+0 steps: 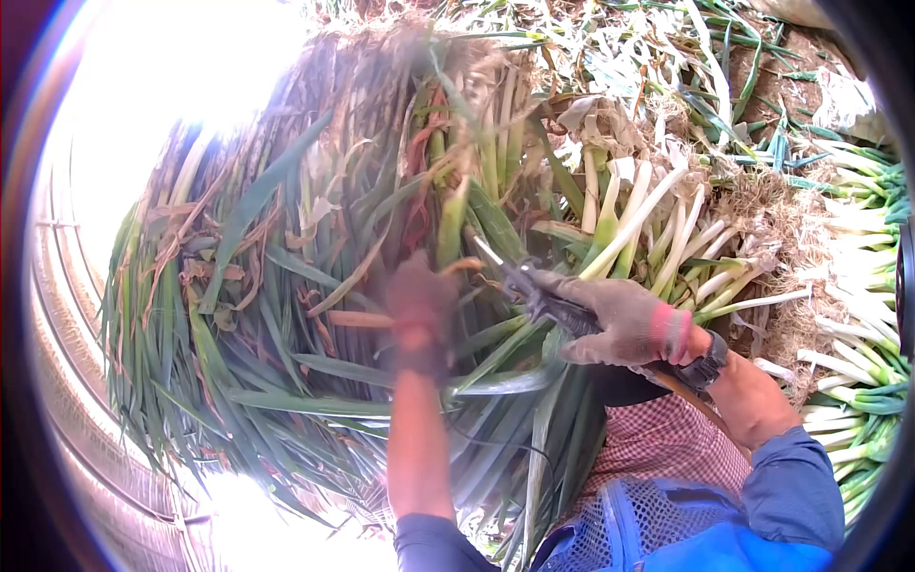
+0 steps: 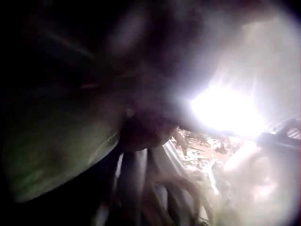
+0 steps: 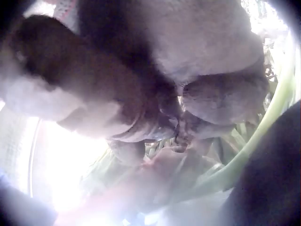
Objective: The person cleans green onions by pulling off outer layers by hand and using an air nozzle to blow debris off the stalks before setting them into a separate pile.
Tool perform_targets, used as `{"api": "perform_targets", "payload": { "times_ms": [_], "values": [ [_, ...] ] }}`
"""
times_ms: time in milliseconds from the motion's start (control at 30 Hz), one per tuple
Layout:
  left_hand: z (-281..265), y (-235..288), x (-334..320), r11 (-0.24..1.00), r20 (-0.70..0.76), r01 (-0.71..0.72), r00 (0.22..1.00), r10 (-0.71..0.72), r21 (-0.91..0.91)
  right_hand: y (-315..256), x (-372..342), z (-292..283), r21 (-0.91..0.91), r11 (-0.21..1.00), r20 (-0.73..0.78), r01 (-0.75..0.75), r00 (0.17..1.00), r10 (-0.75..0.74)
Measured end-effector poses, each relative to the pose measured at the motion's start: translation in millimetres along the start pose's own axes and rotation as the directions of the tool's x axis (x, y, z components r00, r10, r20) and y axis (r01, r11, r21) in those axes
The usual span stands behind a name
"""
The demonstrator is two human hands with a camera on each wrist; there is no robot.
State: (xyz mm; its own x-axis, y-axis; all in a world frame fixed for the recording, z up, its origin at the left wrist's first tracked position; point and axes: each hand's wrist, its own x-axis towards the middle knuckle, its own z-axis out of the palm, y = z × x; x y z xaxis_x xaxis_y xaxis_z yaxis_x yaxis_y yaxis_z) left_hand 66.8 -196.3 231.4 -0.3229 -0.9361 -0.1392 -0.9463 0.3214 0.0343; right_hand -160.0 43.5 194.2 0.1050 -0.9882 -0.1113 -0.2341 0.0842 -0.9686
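My left hand (image 1: 419, 300), gloved and blurred, grips a green onion (image 1: 454, 227) whose pale stalk rises from the fingers. Dry reddish leaf (image 1: 416, 214) stands beside that stalk. In the dark left wrist view, a broad green leaf (image 2: 56, 160) fills the left side. My gloved right hand (image 1: 620, 319) holds a black air blow gun (image 1: 548, 297); its thin metal nozzle (image 1: 487, 250) points up and left toward the stalk. Curled glove fingers (image 3: 221, 96) fill much of the right wrist view.
A big heap of green onions (image 1: 257, 286) lies ahead and to the left. Paler stalks with roots (image 1: 686, 238) lie right of it. Cleaner white-stemmed onions (image 1: 858, 362) line the far right. A hose (image 1: 701, 405) runs below the right wrist. Loose leaf scraps (image 1: 629, 57) cover the back.
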Motion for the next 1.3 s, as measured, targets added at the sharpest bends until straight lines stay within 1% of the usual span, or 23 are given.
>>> {"api": "perform_targets", "payload": {
  "times_ms": [33,100,133,167,233,267,333,367,433,500,567,633,700,767,833,867,933,1000,1067,1133,1200,1267,1300],
  "values": [
    [1.9,2.2,-8.8,1.0,0.002,0.003,1.0,-0.003,0.001,0.7,0.1,-2.8,0.002,1.0,0.003,-0.001,1.0,0.001],
    [4.0,5.7,-25.5,1.0,-0.013,0.006,1.0,-0.006,0.006,5.8,-1.0,-7.2,-0.036,0.994,-0.132,-0.106,0.986,0.101],
    [4.5,5.5,-28.8,0.996,-0.096,-0.07,0.993,0.074,0.047,12.3,-0.4,-4.2,-0.025,0.995,-0.177,-0.1,0.98,0.094],
    [5.3,5.3,-28.3,0.997,-0.095,-0.07,0.993,0.074,0.044,13.0,-2.4,-3.5,-0.027,0.994,-0.177,-0.102,0.98,0.096],
    [6.1,5.7,-25.7,0.937,-0.233,-0.269,0.918,0.319,0.223,14.1,-7.8,-1.7,0.091,0.996,-0.076,-0.013,0.997,0.02],
    [10.2,2.3,-21.4,0.936,-0.231,-0.273,0.918,0.322,0.222,16.0,-8.9,-1.8,0.092,0.996,-0.079,-0.016,0.997,0.023],
    [18.8,-8.7,-11.3,0.954,-0.214,-0.297,0.934,0.286,-0.022,21.0,-9.2,-0.8,0.068,0.996,-0.165,-0.055,0.984,0.065],
    [16.3,-8.9,-8.3,0.953,-0.214,-0.302,0.932,0.291,-0.022,23.0,-9.9,-1.9,0.056,0.996,-0.21,-0.075,0.974,0.085],
    [15.4,-10.5,-5.9,0.957,-0.027,-0.14,0.99,0.138,-0.254,25.3,-14.9,-3.9,0.052,0.994,-0.202,-0.101,0.973,0.109],
    [4.4,6.5,-15.2,0.927,-0.006,-0.143,0.989,0.15,-0.348,23.4,-18.1,-7.2,0.048,0.998,-0.177,-0.038,0.983,0.046],
    [-12.9,24.2,-22.7,0.887,0.018,-0.141,0.986,0.165,-0.44,30.7,-16.6,-4.6,0.11,0.992,-0.192,-0.06,0.978,0.08],
    [-28.6,42.0,-23.1,0.71,-0.156,-0.335,0.939,0.307,-0.619,37.1,-15.8,-2.6,0.167,0.982,-0.203,-0.09,0.971,0.123],
    [-66.6,72.2,-25.8,0.619,-0.22,-0.373,0.924,0.312,-0.691,38.8,-14.7,-1.4,0.092,0.989,-0.201,-0.119,0.97,0.135],
    [-101.2,84.8,-17.7,0.611,-0.256,-0.368,0.929,0.266,-0.701,34.4,-13.9,-0.3,0.13,0.986,-0.207,-0.108,0.969,0.134],
    [-135.9,99.1,-9.1,0.639,-0.427,-0.534,0.841,0.333,-0.553,35.0,-13.5,-1.0,0.148,0.983,-0.217,-0.112,0.966,0.143],
    [-153.3,99.1,-7.2,0.637,-0.477,-0.63,0.768,0.427,-0.444,34.3,-13.6,-3.3,0.16,0.974,-0.194,-0.161,0.962,0.191],
    [-190.0,104.1,-3.8,0.581,-0.566,-0.783,0.589,0.578,-0.222,37.0,-13.2,-3.6,0.138,0.982,-0.227,-0.131,0.961,0.16],
    [-215.8,114.6,-10.0,0.564,-0.597,-0.822,0.489,0.636,-0.073,44.2,-13.3,-1.2,0.037,0.997,-0.299,-0.06,0.952,0.069],
    [-230.9,131.4,-18.1,0.601,-0.591,-0.798,0.469,0.656,0.033,43.3,-14.9,-7.0,0.093,0.985,-0.247,-0.145,0.955,0.164],
    [-236.3,147.5,-25.6,0.701,-0.533,-0.705,0.554,0.64,0.108,41.1,-16.1,-11.9,0.169,0.948,-0.185,-0.269,0.936,0.299],
    [-228.7,165.3,-20.9,0.826,-0.402,-0.533,0.726,0.558,0.183,41.6,-14.7,-13.0,0.179,0.936,-0.175,-0.303,0.926,0.334],
    [-205.3,183.2,-4.7,0.924,-0.141,-0.287,0.934,0.329,0.255,39.2,-16.9,-15.3,0.193,0.922,-0.174,-0.335,0.914,0.368],
    [-181.5,184.1,8.9,0.94,0.022,-0.188,0.982,0.189,0.286,36.5,-19.3,-17.2,0.198,0.914,-0.171,-0.355,0.905,0.389]
  ]
}}
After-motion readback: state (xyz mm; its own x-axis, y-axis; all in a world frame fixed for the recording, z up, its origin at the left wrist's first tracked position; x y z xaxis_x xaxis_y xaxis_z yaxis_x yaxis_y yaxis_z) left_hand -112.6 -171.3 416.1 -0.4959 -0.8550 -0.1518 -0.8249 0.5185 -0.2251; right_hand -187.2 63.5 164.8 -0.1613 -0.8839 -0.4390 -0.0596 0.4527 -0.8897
